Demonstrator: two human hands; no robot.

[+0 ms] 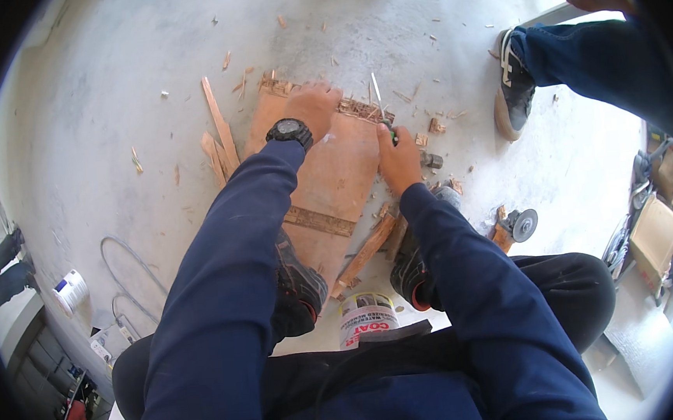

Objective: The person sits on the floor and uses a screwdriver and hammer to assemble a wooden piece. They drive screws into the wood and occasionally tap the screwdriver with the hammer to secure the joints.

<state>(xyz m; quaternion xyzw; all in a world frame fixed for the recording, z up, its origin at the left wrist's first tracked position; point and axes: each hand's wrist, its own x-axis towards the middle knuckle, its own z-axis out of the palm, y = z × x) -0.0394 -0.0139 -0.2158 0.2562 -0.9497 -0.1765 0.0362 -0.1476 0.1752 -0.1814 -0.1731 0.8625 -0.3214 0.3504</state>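
A brown wooden board (338,171) lies on the floor between my feet, its far edge torn into splintered layers (361,111). My left hand (314,110), below a black wristwatch (290,131), is closed at that broken edge. Whatever its curled fingers hold is hidden. At the board's right corner, my right hand (400,157) is wrapped round the green and black handle of a screwdriver (376,88). Its thin bright shaft points away from me, past the splintered edge. Just right of that hand is a grey metal piece (431,160), partly covered.
Wood strips (220,128) and chips lie around the board. A grinder with a round disc (523,225) sits right of my knee. A labelled bucket (367,317) stands between my feet, a white tub (71,292) at left. Another person's shoe (514,88) is at upper right.
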